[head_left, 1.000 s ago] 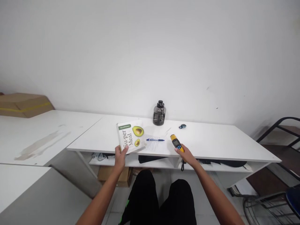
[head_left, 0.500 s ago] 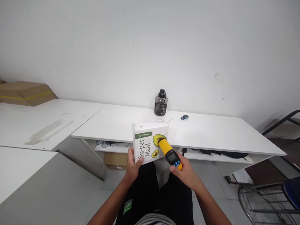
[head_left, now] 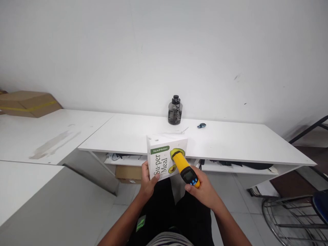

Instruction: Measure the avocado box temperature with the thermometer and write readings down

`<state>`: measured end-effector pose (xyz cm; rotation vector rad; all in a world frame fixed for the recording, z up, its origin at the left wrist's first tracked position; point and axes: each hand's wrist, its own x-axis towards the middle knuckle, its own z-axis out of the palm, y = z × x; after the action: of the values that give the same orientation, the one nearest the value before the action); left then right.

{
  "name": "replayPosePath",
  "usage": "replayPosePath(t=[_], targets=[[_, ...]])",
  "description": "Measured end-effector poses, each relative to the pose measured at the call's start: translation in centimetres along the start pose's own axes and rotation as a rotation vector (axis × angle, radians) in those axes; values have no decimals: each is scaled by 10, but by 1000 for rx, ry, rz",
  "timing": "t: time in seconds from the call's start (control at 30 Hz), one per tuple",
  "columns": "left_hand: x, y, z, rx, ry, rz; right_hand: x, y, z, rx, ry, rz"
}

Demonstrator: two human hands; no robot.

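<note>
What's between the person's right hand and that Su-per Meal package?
The head view shows a yellow infrared thermometer, held in the right hand, its nose toward the Su-per Meal package.

Bright, diffuse light; slight softness

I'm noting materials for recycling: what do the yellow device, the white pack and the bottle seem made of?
Yellow device: probably hard plastic; evenly coloured, matte-looking casing.
White pack: likely smooth printed card; flat faces, straight edges.
Bottle: probably glossy plastic; translucent grey walls, glass possible.
</note>
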<state>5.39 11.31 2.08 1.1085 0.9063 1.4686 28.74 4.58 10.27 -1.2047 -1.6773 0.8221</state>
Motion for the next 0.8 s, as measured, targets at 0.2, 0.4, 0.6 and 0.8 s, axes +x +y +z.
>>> replayPosePath(t=[0.2,0.4,0.6,0.8], targets=[[-1,6,4,33,3,35,-2,8,-2,2,-10,29],[-3,4,-4,22,88,-29,3,8,7,124,-56,66],[2,3,-18,63,270,-52,15,2,36,144,139,218],[9,-4,-29,74,350,-49,22,10,48,38,287,250]])
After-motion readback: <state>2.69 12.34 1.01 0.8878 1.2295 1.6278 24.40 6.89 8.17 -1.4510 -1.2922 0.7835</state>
